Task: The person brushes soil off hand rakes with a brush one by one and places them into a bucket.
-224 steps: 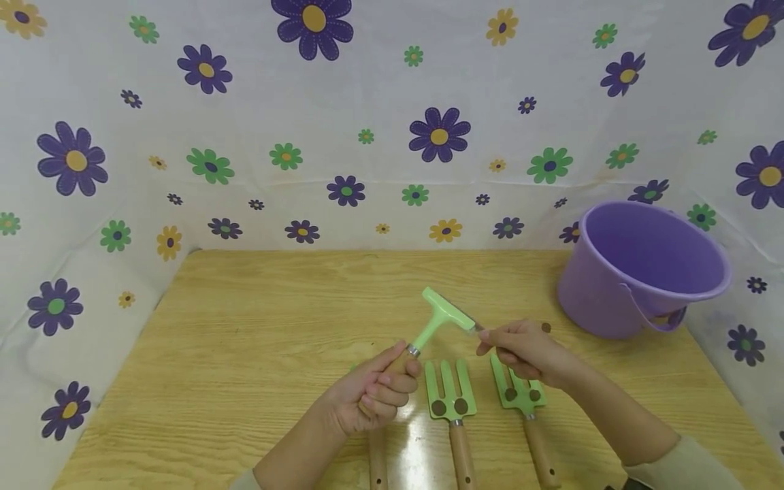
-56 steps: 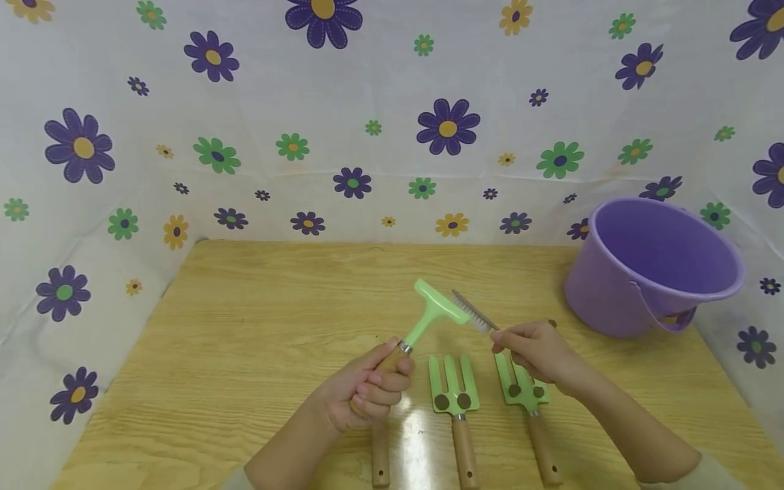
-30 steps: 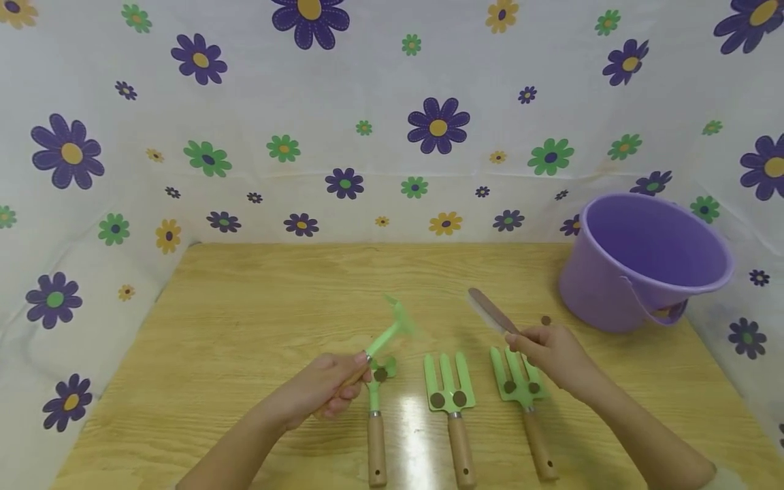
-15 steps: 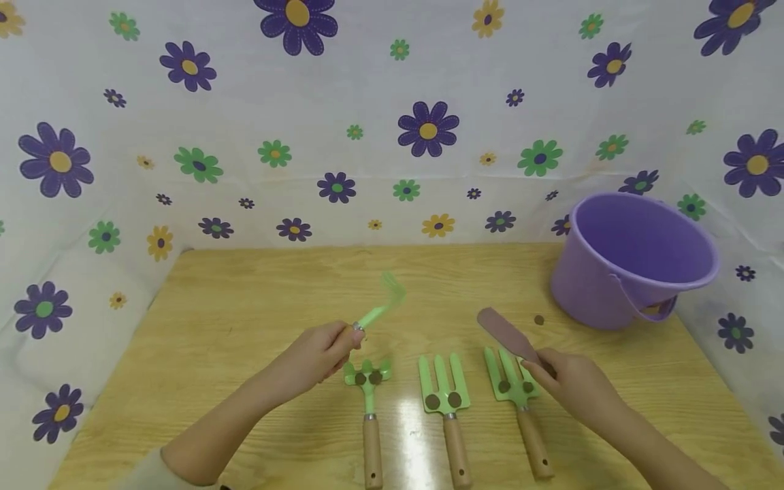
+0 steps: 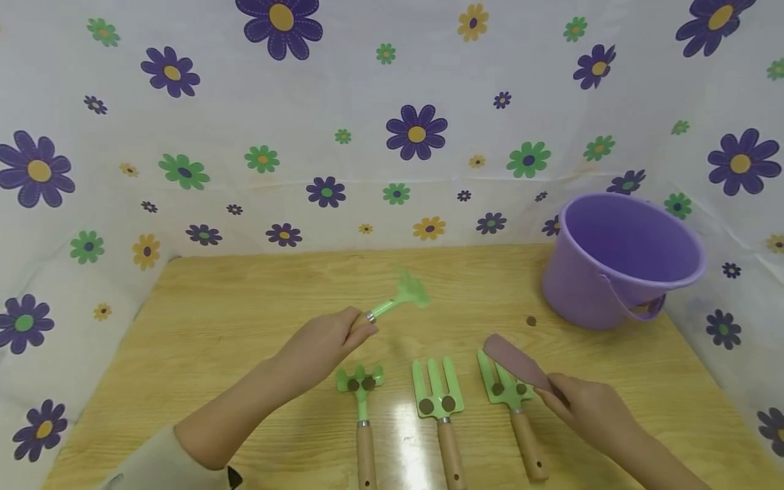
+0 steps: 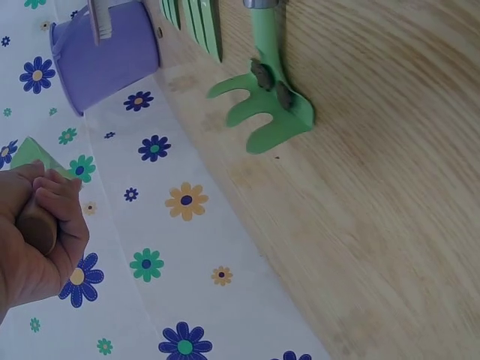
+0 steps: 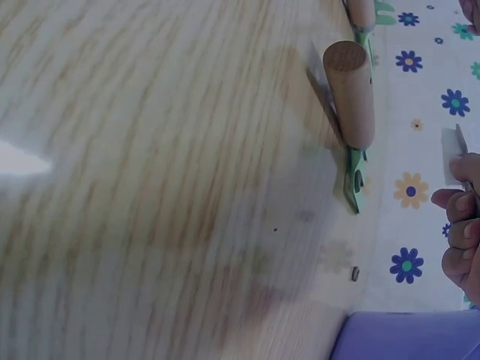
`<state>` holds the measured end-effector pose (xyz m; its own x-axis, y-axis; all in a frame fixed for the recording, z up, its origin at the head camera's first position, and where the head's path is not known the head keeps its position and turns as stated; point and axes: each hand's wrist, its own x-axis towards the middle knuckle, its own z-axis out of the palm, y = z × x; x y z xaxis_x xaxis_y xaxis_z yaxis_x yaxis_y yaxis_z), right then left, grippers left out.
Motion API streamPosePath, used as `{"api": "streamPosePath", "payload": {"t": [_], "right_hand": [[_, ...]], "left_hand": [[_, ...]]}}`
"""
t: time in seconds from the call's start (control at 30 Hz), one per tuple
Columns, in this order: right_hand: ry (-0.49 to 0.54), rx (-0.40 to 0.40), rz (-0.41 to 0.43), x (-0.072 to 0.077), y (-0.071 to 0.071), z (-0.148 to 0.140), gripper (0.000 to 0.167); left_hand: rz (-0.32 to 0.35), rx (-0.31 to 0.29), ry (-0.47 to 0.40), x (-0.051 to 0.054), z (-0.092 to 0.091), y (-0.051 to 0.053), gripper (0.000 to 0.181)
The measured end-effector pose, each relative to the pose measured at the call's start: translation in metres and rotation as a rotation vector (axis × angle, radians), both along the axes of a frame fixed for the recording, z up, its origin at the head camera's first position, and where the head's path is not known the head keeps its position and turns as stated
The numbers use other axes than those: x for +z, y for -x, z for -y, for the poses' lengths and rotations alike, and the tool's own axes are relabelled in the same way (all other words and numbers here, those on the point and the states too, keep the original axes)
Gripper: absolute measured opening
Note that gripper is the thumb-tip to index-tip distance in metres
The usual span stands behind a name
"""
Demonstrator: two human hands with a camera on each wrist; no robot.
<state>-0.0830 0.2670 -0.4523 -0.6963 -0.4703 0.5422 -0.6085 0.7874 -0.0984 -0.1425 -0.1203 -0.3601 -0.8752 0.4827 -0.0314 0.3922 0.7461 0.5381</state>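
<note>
Plainly, left hand (image 5: 324, 344) round a wooden-handled green tool (image 5: 408, 290), right hand (image 5: 591, 412) round a bristled brush (image 5: 517, 362).

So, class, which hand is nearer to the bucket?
The right. The right hand is just on the person's side of the bucket, not touching it; the left hand is farther off, well to its left.

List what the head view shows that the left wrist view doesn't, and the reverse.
Head only: the right hand and the wooden handles of the three tools lying on the table.
Left wrist only: the white bristles of the brush and the butt end of the green-headed tool in the left hand.
Both: that left hand and tool, the purple bucket, two brown lumps and the flowered cloth.
</note>
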Motion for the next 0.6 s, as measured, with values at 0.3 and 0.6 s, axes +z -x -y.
{"api": "streamPosePath", "payload": {"t": [0.3,0.6], "right_hand": [[0.002,0.008,-0.014,-0.008,-0.005,-0.004,0.049],[0.03,0.046,-0.011,-0.016,-0.008,-0.003,0.048]], "left_hand": [[-0.153,-0.054,0.089,0.006,-0.023,0.011,0.033],[-0.357,-0.17,0.085,0.015,-0.051,0.012,0.031]]}}
